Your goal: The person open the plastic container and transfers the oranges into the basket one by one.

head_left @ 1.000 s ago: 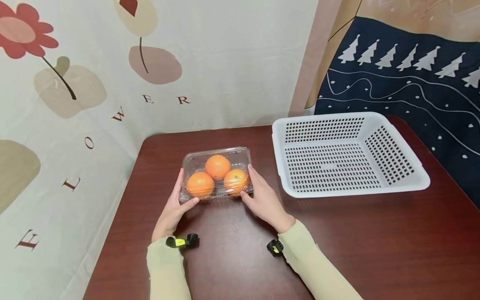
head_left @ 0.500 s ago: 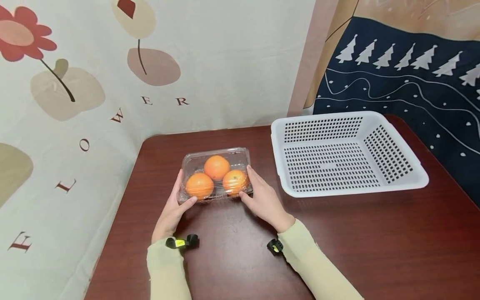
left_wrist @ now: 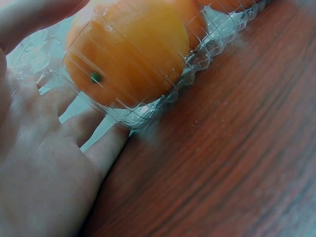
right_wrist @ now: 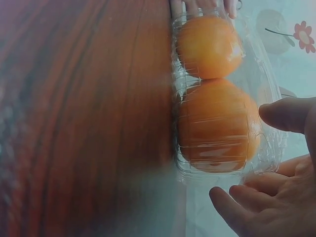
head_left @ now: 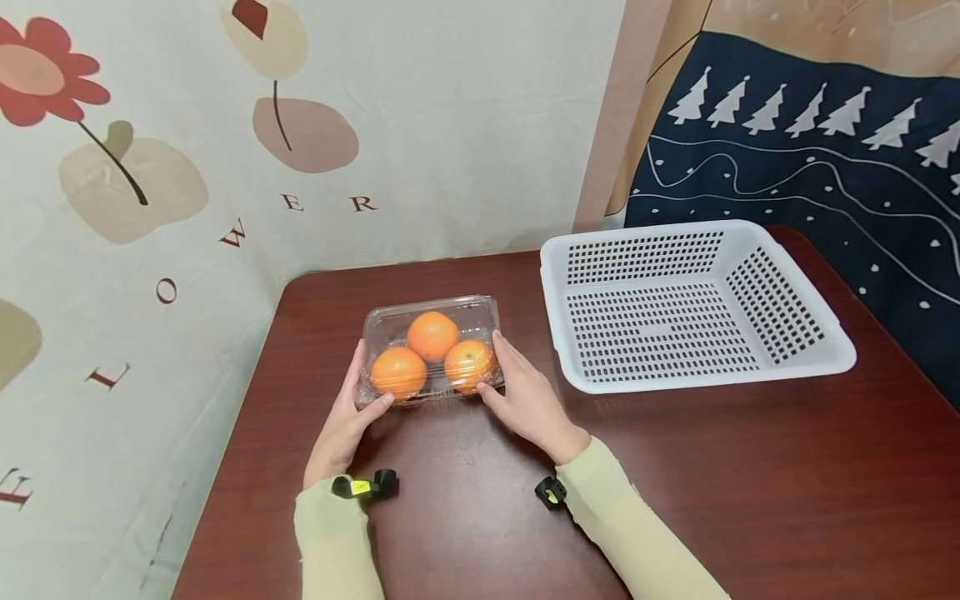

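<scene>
A clear plastic clamshell box (head_left: 431, 305) holds three oranges, one orange (head_left: 432, 336) at the back and two in front. It stands on the dark red-brown table in the head view. My left hand (head_left: 343, 421) holds the box's left end, its thumb at the near edge and fingers along the side. At the opposite end my right hand (head_left: 529, 406) grips with thumb in front and fingers on the right side. In the left wrist view, an orange (left_wrist: 128, 54) shows through the ribbed plastic beside the left palm. The right thumb touches the plastic in the right wrist view.
A white perforated basket (head_left: 712, 385) sits to the right of the box, toward the back of the table (head_left: 675, 467). Behind the table hangs a pale cloth (head_left: 465, 125) with flower prints, and a navy cloth (head_left: 795, 175) with white trees is at the right.
The head view has shifted slightly. Both hands keep their hold on the box, which stays in the same place on the table.
</scene>
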Demonstrator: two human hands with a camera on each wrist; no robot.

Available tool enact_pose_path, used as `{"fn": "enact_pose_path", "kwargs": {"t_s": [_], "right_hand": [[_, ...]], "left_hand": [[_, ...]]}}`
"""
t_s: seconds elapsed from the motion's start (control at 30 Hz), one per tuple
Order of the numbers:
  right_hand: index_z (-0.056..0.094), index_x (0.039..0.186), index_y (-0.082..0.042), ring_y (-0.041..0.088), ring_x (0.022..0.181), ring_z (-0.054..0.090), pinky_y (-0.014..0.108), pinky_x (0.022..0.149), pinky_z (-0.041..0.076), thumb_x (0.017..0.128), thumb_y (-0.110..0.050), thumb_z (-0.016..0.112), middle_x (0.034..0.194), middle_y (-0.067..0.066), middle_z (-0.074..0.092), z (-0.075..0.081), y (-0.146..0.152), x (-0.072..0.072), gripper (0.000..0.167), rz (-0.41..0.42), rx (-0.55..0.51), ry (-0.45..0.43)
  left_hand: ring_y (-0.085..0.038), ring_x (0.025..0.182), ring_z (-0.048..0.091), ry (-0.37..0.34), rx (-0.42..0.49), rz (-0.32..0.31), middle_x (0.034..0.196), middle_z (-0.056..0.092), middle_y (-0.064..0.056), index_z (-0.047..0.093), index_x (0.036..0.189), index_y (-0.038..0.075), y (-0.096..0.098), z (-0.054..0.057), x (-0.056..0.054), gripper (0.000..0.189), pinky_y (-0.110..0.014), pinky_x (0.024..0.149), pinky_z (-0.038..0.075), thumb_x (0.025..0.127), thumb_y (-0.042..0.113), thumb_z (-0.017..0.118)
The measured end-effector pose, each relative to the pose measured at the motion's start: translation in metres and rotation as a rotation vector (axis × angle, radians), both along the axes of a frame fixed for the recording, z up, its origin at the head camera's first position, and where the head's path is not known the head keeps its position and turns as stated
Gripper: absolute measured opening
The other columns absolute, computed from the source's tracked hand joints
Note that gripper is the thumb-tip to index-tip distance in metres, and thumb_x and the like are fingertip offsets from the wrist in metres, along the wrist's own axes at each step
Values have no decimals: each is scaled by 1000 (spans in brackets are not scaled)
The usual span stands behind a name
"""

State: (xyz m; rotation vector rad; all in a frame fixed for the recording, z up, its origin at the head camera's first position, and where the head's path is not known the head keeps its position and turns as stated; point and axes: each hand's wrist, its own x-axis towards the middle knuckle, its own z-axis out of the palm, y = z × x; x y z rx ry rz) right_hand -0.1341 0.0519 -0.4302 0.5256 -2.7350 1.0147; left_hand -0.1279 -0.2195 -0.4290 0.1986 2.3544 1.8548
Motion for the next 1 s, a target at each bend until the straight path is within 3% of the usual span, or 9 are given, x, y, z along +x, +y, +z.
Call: {"fn": "enact_pose_path", "kwargs": {"t_s": [0.3,0.47,0.67,1.0], "right_hand": [[22,140,-2,19,129,28,37,99,32,83,-29,59,143,11,27,0,0,0,73,5,-3,4],[22,140,-2,18,128,31,38,96,35,84,-30,59,143,10,28,-2,-1,-1,73,-6,25,24],[22,140,-1,18,128,30,35,98,34,86,-30,57,143,12,28,-2,-1,-2,71,-6,68,54],[23,139,3,20,128,30,34,100,31,87,-30,56,141,15,29,1,1,-2,70,36,141,90]], "left_hand": [[-14,134,-1,-2,-19,12,146,3,19,6,143,35,-1,-2,-1,84,-56,102,0,83,16,62],[-13,134,0,-9,-8,19,145,4,22,8,140,42,-6,-13,-6,85,-56,102,1,82,17,64],[-10,134,0,13,2,12,145,4,23,8,140,43,-10,-22,-10,85,-55,102,1,81,18,65],[-12,134,-3,-1,19,-1,146,1,20,5,143,35,-3,-6,-3,88,-55,102,-2,82,12,64]]}}
